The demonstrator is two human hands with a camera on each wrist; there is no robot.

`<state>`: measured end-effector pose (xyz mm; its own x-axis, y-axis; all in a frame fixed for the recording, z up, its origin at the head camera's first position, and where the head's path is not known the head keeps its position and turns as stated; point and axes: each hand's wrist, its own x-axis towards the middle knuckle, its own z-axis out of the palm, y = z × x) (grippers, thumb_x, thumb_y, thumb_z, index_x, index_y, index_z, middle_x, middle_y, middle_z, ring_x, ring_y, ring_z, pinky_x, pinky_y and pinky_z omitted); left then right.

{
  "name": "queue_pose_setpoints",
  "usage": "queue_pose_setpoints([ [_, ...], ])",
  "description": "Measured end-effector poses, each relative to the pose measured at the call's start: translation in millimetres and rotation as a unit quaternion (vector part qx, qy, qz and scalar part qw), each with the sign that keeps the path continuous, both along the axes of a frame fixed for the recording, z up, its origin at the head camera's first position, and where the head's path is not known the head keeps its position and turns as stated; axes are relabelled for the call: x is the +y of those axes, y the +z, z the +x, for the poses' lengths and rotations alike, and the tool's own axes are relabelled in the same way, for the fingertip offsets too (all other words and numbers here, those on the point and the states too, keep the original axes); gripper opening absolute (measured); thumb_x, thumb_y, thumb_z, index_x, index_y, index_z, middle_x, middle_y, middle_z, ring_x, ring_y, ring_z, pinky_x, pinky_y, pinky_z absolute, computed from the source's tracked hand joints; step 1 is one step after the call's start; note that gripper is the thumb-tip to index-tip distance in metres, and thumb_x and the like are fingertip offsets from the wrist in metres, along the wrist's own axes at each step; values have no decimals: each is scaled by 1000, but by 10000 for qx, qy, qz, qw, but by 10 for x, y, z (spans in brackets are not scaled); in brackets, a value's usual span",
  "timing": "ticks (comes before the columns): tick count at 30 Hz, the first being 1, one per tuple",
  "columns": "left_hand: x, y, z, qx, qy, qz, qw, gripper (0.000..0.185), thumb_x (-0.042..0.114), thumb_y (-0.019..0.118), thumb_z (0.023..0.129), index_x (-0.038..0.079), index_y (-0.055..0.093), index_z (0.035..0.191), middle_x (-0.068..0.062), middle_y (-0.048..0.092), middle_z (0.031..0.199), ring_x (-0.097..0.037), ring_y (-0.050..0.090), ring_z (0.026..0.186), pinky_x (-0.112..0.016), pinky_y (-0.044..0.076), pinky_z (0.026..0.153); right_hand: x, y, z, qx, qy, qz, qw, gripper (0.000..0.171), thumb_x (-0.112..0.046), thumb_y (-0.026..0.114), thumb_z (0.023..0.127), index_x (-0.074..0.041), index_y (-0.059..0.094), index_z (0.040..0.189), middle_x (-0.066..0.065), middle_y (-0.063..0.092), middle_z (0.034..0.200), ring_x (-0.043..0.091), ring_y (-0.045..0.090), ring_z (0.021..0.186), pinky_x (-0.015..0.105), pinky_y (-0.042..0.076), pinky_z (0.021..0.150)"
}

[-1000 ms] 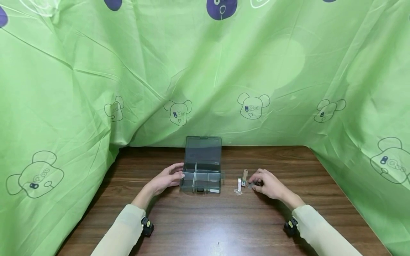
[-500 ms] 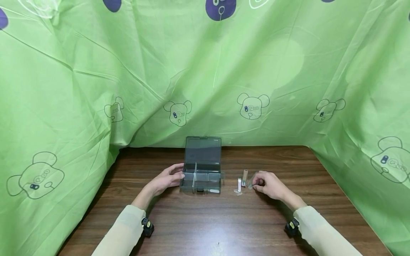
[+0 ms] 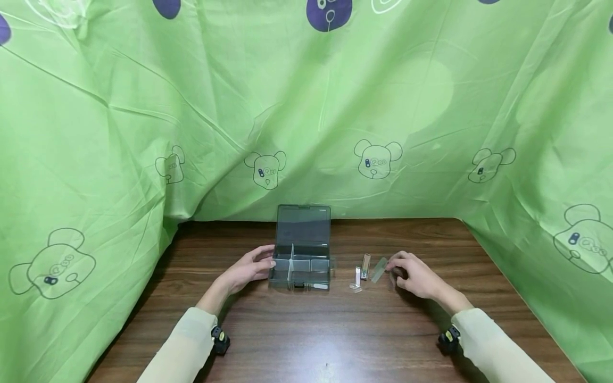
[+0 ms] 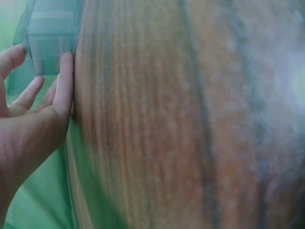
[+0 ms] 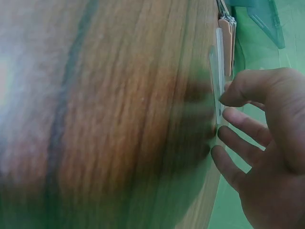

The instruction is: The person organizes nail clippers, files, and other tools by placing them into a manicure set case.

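A smoky grey compartment box (image 3: 299, 279) stands open mid-table, its lid (image 3: 304, 223) upright behind it. My left hand (image 3: 251, 267) rests with straight fingers against the box's left wall; the left wrist view shows the left hand (image 4: 43, 109) touching the box (image 4: 50, 47). My right hand (image 3: 414, 275) is to the right of the box, thumb and forefinger pinching the near end of a clear plastic strip (image 3: 378, 270) low over the table. In the right wrist view the strip (image 5: 218, 71) sits at the thumb tip of the right hand (image 5: 267, 124).
A slim brown piece (image 3: 366, 266) and a small white piece (image 3: 357, 275) lie between box and strip, with a clear scrap (image 3: 355, 287) in front. Green cartoon-bear cloth (image 3: 143, 133) walls the wooden table (image 3: 325, 330) on the back and both sides.
My right hand has drawn back to the right, and the clear strip now shows at its fingertips beside the brown piece. The left hand and box have stayed put.
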<state>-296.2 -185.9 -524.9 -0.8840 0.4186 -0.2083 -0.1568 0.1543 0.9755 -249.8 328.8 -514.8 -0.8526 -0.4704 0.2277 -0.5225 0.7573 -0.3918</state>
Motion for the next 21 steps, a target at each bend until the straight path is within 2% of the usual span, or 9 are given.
queue_pose_setpoints([
  [4,-2,18,4,29,-5,-3,10000,71,19,68,106,13,31,166,-22,32,167,-36,49,143,-53,46,114,25,37,22,-79,43,172,9998,35,6,76,85,-12,80,115,12,63,126,36,58,117,56,51,94],
  [8,-3,30,13,30,-6,4,10000,70,18,68,106,13,31,166,-22,33,167,-37,49,143,-54,45,115,35,71,25,-86,34,331,9994,28,0,82,87,-18,81,109,2,61,113,25,55,104,45,49,83],
  [14,0,37,24,11,-17,-1,10000,72,19,68,106,12,30,166,-24,31,167,-36,49,142,-54,45,115,51,64,31,-113,49,251,9996,18,-7,86,86,-20,75,92,-4,60,93,20,55,87,36,46,75],
  [21,-5,23,27,22,-50,6,10000,71,20,68,106,12,31,166,-23,32,167,-35,50,141,-53,45,115,48,26,29,-285,49,57,9996,21,-6,85,83,-18,69,87,-5,61,85,17,58,81,29,48,71],
])
